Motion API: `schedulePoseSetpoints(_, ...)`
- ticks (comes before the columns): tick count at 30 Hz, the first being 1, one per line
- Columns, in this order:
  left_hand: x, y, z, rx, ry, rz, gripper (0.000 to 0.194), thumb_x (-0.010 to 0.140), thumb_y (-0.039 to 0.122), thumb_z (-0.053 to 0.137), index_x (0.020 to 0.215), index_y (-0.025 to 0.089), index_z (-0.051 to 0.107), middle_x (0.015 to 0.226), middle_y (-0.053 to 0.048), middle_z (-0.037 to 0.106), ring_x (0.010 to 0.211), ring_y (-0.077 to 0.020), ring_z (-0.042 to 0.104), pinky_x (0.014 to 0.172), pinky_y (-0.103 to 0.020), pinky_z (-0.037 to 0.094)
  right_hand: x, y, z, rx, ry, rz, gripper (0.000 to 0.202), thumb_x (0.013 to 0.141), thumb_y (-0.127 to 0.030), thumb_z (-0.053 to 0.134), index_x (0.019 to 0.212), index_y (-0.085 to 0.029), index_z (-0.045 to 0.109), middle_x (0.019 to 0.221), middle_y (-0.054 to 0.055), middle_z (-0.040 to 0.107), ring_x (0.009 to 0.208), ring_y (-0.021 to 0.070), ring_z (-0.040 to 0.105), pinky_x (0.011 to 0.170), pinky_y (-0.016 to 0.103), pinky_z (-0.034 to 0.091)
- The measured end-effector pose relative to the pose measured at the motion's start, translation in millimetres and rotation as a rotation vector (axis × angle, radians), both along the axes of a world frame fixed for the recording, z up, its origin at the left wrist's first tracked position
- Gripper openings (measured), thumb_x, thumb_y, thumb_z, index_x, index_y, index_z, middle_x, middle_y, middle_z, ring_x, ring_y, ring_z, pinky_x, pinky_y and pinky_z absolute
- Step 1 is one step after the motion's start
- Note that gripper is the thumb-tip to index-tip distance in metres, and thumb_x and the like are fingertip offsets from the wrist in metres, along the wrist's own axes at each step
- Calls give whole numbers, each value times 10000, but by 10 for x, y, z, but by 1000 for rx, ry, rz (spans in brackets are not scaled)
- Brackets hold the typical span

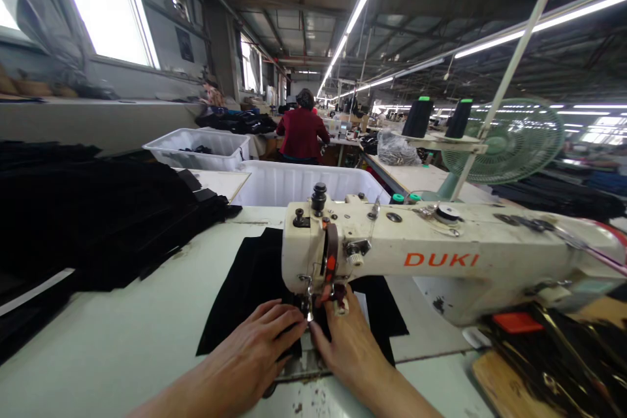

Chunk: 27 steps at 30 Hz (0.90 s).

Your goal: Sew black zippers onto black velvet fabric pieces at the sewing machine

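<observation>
Two hands work at one sewing machine [372,241] on a worn, pale desk [122,339], in a long workshop under tube lights.
The black cloth [240,294] lies below the needle, partly hidden by the machine. On it rests the left hand [259,346], fingers extended, slightly apart, gripping nothing; the right hand's [350,339] fingertips are partly covered, so I cannot tell their hold. Two white bins [196,149] stand beyond; the dark pile [98,209] is cut off at left.

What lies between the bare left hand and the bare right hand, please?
The head view shows the shiny metal presser foot of the white sewing machine between them.
</observation>
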<state>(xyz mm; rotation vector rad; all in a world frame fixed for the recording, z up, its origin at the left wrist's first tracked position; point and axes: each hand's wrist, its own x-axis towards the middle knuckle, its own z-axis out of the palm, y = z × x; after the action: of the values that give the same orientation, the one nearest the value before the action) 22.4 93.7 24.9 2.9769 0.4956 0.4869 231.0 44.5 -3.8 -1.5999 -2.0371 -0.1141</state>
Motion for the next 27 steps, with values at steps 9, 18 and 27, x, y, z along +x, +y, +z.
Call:
schedulePoseSetpoints(9, 11, -9, 43, 44, -11, -28, 491, 884, 61, 505, 1351, 205, 548, 1283, -82, 622, 1173, -250, 584, 1046, -426, 462, -36, 60, 79, -65, -137, -48, 301, 867, -183, 664, 1165, -171, 620, 1173, 167, 612, 1095, 368, 528, 857, 490, 460)
schedulePoseSetpoints(18, -7, 20, -4, 21, 53, -42, 472, 934, 64, 464, 1383, 194, 528, 1332, -92, 582, 1214, -260, 542, 1066, -471, 435, 27, 186, 104, -105, -210, -67, 152, 949, -149, 572, 1046, -184, 683, 1047, 132, 677, 1050, 318, 569, 856, 452, 414)
schedulePoseSetpoints(27, -25, 21, -47, 38, -9, -32, 487, 919, 56, 461, 1373, 215, 536, 1315, -78, 587, 1209, -249, 544, 1056, -427, 453, 203, 137, 189, -50, -185, -6, 223, 881, -238, 708, 1078, -139, 676, 1108, 143, 656, 1059, 291, 581, 882, 412, 463)
